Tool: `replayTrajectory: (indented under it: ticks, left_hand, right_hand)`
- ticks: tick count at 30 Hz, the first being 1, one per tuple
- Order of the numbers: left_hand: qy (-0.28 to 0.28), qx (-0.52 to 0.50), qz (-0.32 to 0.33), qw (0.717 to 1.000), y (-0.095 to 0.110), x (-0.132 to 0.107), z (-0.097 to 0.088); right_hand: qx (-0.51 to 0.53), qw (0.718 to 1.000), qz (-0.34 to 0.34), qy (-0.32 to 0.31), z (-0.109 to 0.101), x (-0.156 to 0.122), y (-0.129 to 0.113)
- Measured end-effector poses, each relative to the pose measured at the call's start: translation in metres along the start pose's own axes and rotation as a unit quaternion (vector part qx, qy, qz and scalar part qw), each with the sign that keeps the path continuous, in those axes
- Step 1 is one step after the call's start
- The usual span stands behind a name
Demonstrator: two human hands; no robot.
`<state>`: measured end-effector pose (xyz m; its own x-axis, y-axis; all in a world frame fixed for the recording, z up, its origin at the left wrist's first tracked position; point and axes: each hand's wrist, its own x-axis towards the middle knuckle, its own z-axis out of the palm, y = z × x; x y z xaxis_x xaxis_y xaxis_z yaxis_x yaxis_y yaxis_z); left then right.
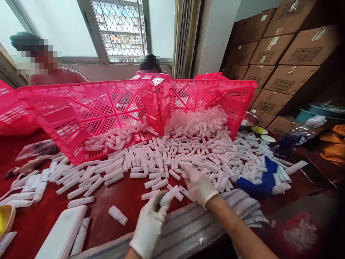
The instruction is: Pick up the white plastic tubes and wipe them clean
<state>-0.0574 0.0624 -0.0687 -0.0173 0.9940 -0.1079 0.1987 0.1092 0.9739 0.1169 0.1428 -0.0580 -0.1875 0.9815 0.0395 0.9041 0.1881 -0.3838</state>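
My left hand point(151, 223), in a white glove, pinches a short white plastic tube point(169, 195) between thumb and fingers, just above the striped cloth point(188, 225). To its right, my right hand point(198, 184), also gloved, reaches into the front of a wide heap of similar white tubes point(210, 158). Its fingers stretch forward and touch the heap, and no tube plainly shows in its grasp. Many tubes carry a thin dark mark. A single tube point(118, 215) lies apart on the red tabletop point(104, 201), left of my left hand.
Two tipped pink baskets point(97, 86) point(207, 83) open onto the table with tubes spilling out. A white power bank point(61, 233) lies at left front. A blue cloth point(256, 187) and a bottle point(299, 135) are at right. Cardboard boxes point(285, 81) are stacked behind; two people sit opposite.
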Motion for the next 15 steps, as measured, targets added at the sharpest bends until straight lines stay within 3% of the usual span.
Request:
replayTrajectory:
  ticks: [2,3,6,8,11,15]
  left_hand:
    - [-0.004,-0.032,-0.023,0.999,0.008,-0.003,0.003]
    - [-0.006,-0.044,-0.037,0.998,0.011,-0.004,0.006]
    - [-0.01,-0.077,-0.067,0.995,0.013,-0.007,0.014]
    - [-0.027,-0.1,-0.076,0.992,0.01,-0.008,0.02]
    - [-0.067,-0.134,-0.093,0.984,0.008,-0.009,0.026]
    - [-0.098,-0.193,-0.121,0.969,0.01,-0.013,0.029]
  right_hand:
    - [0.146,0.987,0.009,0.072,0.0,-0.009,-0.004]
    - [0.25,0.961,0.02,0.115,0.0,-0.014,-0.006]
    - [0.527,0.823,0.047,0.206,-0.003,-0.028,-0.015]
    - [0.598,0.773,0.065,0.2,-0.006,-0.033,-0.021]
    - [0.642,0.74,0.095,0.178,-0.013,-0.036,-0.029]
    - [0.642,0.754,0.094,0.102,-0.017,-0.04,-0.031]
